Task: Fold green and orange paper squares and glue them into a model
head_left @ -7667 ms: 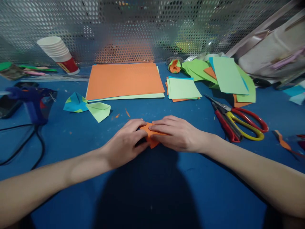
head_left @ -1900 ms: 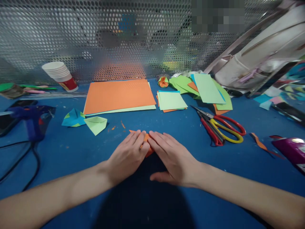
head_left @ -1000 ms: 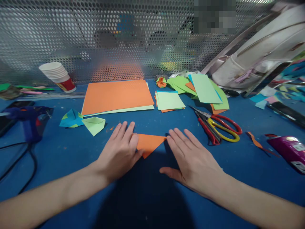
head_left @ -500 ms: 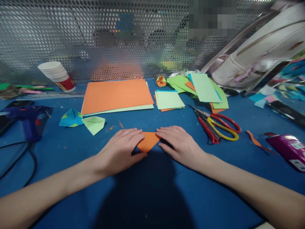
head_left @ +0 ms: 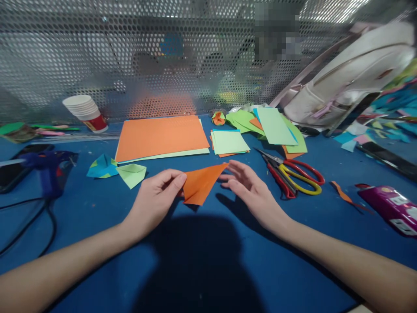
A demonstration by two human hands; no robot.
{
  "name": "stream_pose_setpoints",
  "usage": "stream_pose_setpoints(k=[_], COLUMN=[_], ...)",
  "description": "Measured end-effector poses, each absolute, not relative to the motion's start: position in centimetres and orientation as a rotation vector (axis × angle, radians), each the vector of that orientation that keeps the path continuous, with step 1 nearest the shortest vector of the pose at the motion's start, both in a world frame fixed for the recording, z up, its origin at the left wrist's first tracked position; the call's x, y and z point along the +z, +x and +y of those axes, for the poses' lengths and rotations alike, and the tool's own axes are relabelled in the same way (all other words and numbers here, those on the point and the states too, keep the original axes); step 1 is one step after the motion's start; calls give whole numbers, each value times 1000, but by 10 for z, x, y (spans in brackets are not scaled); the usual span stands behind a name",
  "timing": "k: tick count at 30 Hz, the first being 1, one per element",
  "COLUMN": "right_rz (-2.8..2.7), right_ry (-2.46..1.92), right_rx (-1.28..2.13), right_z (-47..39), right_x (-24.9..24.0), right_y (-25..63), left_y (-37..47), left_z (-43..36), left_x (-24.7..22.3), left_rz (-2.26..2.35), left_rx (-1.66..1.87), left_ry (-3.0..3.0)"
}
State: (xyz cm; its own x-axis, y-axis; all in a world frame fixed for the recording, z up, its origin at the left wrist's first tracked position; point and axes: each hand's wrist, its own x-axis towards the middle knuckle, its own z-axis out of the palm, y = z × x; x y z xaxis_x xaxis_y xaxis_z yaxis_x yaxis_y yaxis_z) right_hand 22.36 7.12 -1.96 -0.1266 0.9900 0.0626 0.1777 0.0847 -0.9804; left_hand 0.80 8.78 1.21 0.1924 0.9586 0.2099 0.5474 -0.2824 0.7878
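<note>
The left hand [head_left: 153,200] pinches a creased orange paper [head_left: 200,186] above the middle of the tabletop [head_left: 94,278]; the right hand [head_left: 254,195], loosely spread, meets or nearly meets its corner, I can't tell which. Large sheets [head_left: 161,138] lie along the tabletop's far edge.

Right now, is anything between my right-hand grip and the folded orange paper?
Nothing visible: your open right-hand grip is at the right corner of the folded orange paper, contact unclear. Your left-hand grip pinches the other end; the scissors lie farther right, out of the way.
</note>
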Motion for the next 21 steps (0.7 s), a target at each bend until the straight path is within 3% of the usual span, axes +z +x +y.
stream_pose_setpoints(k=[4,8,18,21], right_rz=[-1175,-1091,-1475,-1746], right_ry=[-1125,-1097,-1417,-1475], right_rx=[1514,1602,1367,1062], right_z=[60,53,74,79], right_x=[-14,-8,-6,-14], right_y=[214,204,226,233], left_y=[15,21,16,15], left_z=[82,73,89,94], left_x=[13,9,-3,-6], left_rz=[1407,1297,1157,1215], left_rx=[988,975,1022,905], left_ry=[1648,1606,1071,1096])
